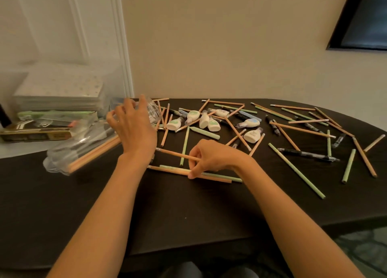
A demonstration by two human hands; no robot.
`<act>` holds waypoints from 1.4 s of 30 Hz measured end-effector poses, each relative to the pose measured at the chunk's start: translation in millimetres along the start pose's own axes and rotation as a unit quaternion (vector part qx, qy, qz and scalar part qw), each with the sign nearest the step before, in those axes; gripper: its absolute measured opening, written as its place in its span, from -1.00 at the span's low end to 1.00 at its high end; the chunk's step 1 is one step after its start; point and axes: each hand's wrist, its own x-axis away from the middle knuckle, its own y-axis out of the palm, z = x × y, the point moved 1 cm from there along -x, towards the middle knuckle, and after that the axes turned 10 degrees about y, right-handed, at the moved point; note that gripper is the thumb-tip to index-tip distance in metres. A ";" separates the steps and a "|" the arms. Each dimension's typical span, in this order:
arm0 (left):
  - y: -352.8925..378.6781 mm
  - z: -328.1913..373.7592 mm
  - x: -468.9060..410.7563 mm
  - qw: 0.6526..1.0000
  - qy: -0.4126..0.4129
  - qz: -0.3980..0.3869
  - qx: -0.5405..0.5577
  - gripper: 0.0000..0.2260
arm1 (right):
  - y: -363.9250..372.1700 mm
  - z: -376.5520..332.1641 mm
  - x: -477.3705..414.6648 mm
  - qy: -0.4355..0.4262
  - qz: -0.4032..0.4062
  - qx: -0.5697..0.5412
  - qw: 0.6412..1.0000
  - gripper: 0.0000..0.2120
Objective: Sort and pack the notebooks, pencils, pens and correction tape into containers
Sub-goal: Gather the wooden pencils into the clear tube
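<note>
Orange and green pencils lie scattered over the dark table [188,210]. My right hand [211,159] grips one orange pencil [173,153] and pinches another orange pencil [167,170] that lies beside a green one near the table's middle. My left hand [134,127] reaches left with spread fingers over a clear plastic container [83,150] lying on its side with several orange pencils inside. Several white correction tapes [209,122] and black pens [307,153] lie among the pencils further back.
A stack of white notebooks in a clear box [60,91] stands at the back left, above a gold-and-black box [35,134] on a white surface. Another clear container [152,110] sits behind my left hand. The wall runs close behind the table.
</note>
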 end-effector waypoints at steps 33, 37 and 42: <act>44.1 19.7 -29.3 0.998 0.043 -0.048 -0.026 -0.40 | -48.3 18.9 -94.3 0.098 0.263 0.082 0.956 -0.58; 47.5 28.5 -26.4 0.995 0.069 -0.068 -0.028 -0.39 | -52.8 36.1 -90.9 0.086 0.275 0.039 0.957 -0.61; 52.1 36.1 -18.3 0.991 0.105 -0.075 -0.040 -0.37 | -58.5 51.8 -73.8 0.161 0.361 0.003 0.919 -0.77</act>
